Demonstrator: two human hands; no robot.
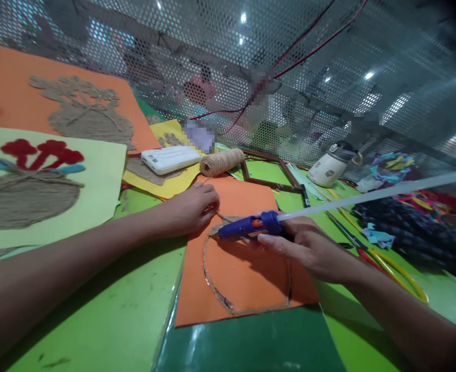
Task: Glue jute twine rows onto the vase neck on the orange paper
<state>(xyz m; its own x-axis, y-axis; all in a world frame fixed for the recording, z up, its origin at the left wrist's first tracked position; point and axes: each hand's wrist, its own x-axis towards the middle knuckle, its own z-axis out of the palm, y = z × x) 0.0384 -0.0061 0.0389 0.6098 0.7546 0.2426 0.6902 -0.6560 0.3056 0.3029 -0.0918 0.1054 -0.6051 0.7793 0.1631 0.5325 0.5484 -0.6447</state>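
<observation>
My right hand (305, 245) is wrapped round a blue hot glue gun (243, 227), with a long whitish glue stick (367, 196) sticking out of its back. The nozzle points left, at the upper left of a pot-shaped outline of twine (205, 263) on an orange sheet (247, 279). My left hand (197, 209) rests at the sheet's upper left edge with fingers curled together. A strand of twine (223, 216) runs from its fingertips toward the outline. Just behind that hand lies a roll of twine (222, 162).
Finished twine pictures on a pale yellow sheet (104, 206) and an orange sheet (14, 77) lie left. A white power bank (171, 159) sits behind. A brown frame (270, 183), a white bottle (328, 168), yellow-handled scissors (398, 274) and dark cloth (417, 227) are right. Perforated metal (228, 67) stands behind.
</observation>
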